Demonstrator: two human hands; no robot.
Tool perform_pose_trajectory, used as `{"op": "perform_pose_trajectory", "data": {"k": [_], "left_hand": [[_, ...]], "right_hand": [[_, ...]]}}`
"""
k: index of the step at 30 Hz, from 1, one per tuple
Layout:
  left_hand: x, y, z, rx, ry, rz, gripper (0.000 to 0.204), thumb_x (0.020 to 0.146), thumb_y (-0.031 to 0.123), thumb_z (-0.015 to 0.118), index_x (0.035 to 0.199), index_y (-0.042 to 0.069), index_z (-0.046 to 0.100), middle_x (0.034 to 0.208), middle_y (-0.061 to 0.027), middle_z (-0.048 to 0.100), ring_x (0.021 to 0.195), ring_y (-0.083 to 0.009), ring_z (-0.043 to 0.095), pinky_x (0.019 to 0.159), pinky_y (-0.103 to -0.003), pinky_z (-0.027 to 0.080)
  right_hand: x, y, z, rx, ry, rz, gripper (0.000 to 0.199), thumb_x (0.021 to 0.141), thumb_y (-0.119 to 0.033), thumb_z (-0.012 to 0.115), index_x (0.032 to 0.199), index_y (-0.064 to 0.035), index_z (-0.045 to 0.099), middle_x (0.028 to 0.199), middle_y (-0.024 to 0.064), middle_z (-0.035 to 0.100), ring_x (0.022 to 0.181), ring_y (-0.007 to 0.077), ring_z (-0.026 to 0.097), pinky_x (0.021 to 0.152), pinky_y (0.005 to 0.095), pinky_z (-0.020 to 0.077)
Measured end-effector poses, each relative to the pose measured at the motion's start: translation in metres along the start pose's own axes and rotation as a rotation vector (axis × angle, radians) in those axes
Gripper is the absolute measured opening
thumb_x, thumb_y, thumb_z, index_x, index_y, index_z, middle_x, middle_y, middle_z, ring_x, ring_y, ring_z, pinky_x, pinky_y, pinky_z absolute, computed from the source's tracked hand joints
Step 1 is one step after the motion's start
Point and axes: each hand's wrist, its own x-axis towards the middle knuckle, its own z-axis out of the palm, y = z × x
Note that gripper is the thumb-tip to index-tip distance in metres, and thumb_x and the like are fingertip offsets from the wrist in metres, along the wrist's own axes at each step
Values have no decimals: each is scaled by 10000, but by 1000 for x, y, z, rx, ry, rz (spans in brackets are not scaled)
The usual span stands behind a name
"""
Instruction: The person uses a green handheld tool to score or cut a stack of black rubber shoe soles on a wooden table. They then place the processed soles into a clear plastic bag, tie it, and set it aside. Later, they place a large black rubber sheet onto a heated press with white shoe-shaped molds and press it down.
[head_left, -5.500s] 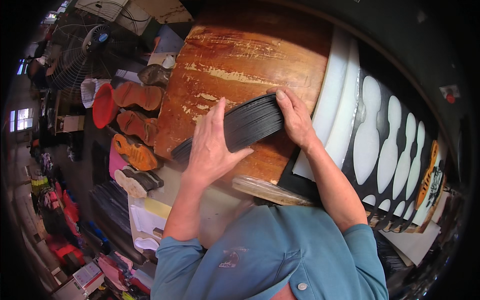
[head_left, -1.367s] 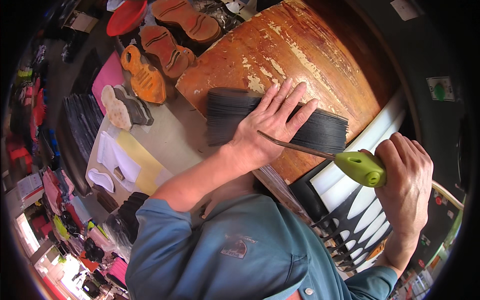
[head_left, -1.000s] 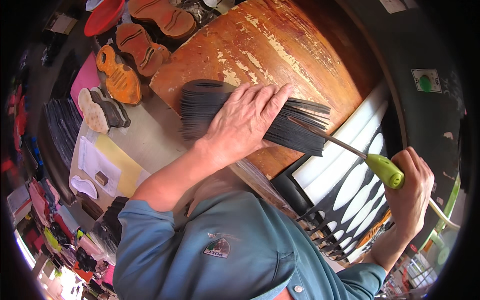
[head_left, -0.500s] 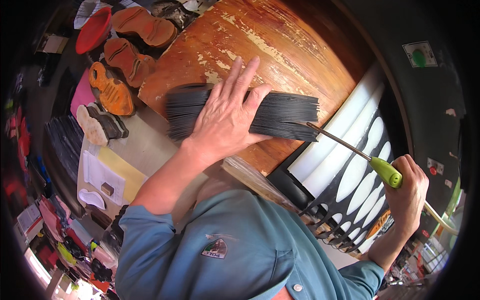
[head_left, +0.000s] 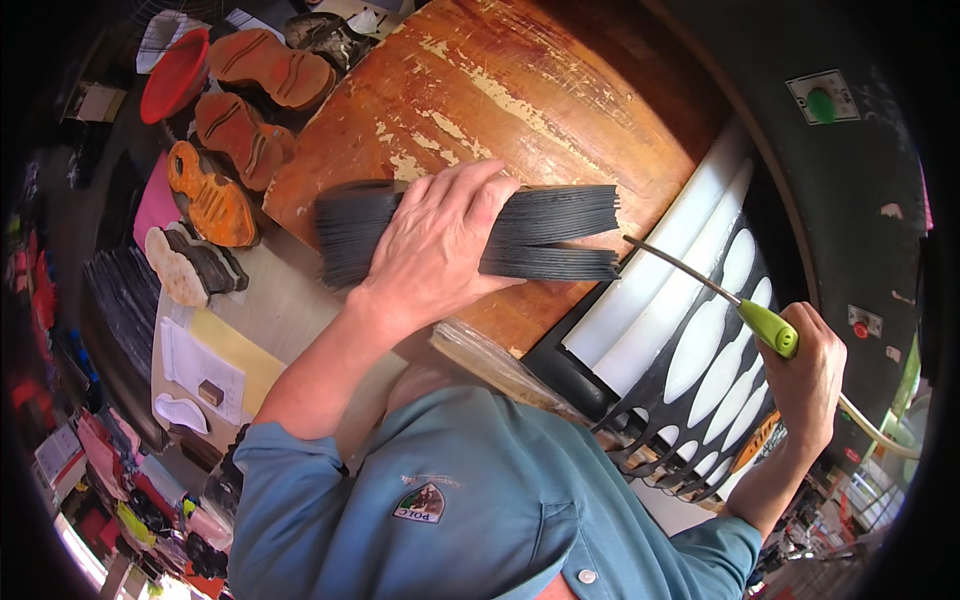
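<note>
Our left hand presses spread on the black sole stack, long axis three-to-nine; our right hand, at four o'clock, grips the green-handled air nozzle.

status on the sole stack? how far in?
Done: the black sheets are gathered into one squared stack on the worn wooden block. In hand: the left hand presses the stack flat; the right hand holds a green-handled tool whose thin metal shaft points at the stack's right end. Whether the tip touches it is unclear. Left: the black cutout sheet by the block lies untouched.
</note>
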Motion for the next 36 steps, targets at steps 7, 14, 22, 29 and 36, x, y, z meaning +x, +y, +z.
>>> {"op": "perform_pose_trajectory", "data": {"k": [7,14,22,29,36], "left_hand": [[0,1,1,12,8,-1,905,734,346,943,1449,96,448,1390,-143,553,1240,-365,581,1056,-494,439],[1,2,2,7,28,0,840,794,418,885,1441,97,456,1331,-140,571,1206,-369,585,1049,-493,433],[4,6,-4,25,-28,-27,881,771,391,902,1463,75,458,1337,-150,599,1233,-362,590,1046,-490,443],[3,5,-4,31,-32,-12,878,774,373,899,1469,65,459,1341,-153,595,1236,-366,583,1043,-491,446],[5,11,-8,74,-96,-61,940,707,358,939,1466,70,464,1311,-167,593,1216,-399,572,1046,-515,435]], "right_hand": [[-11,1,0,-4,-17,12,302,693,-30,852,776,-25,561,743,134,577,683,363,614,615,439,465],[-7,4,9,31,40,16,292,715,-46,856,802,-31,578,776,129,599,705,366,628,635,440,488],[8,3,13,42,66,55,268,778,-86,848,839,-26,594,819,136,632,755,370,663,669,446,516],[12,4,19,83,76,-28,231,763,-87,825,820,-42,605,789,136,634,759,369,676,683,459,529],[20,20,0,-34,39,-112,197,727,-93,846,826,-77,677,814,111,657,753,344,690,672,443,552]]}}
